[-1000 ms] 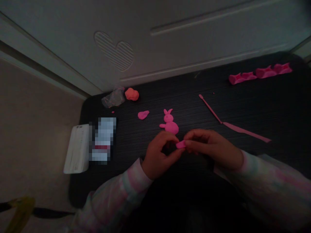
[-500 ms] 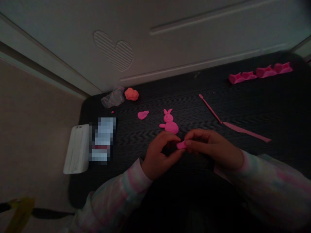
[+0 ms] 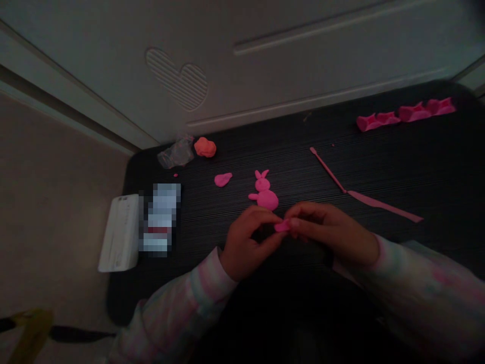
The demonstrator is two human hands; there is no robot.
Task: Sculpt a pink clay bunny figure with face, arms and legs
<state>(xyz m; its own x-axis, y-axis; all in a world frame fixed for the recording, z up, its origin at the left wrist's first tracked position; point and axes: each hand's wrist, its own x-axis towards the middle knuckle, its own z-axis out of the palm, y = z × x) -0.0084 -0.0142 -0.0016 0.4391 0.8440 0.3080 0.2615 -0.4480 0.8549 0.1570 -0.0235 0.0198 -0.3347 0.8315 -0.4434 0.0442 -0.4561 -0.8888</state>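
Nearest, two pastel sleeves (image 3: 197,290); L hand (image 3: 246,242) pinches one end of a small pink bit (image 3: 281,226) betw. thumb & index; R hand (image 3: 333,232) nips the other end w/ thumb & fingertips; so both grips are closed on the same bit, held up in front of the rabbit (image 3: 267,199), near it but not joined on.

Rabbit lies flat on the dark table (image 3: 288,156), just beyond the L knuckles; can't tell if they touch it; progress, by my read: abt. half built; head, 2 ears, round body & 1 arm on its L side (as viewed) are in place; no matching arm on the R side, no legs showing, tho' its lower edge is close to the hand; the bit's shape looks unfinished, short & flattish, too small to judge well.

Off to the R, a pink knife (image 3: 384,206), its end by a thin stick tool (image 3: 328,170), neither in use; far L, a white box (image 3: 119,232) next to a phone (image 3: 161,217), screen pixelated.

Farther, a spare pink blob (image 3: 223,179), unattached; then orange clay (image 3: 205,147) touching or just beside a clear wrapper (image 3: 177,153); back R, pink cups (image 3: 413,114) in a row; behind all, a pale panel w/ ribbed heart (image 3: 178,78).
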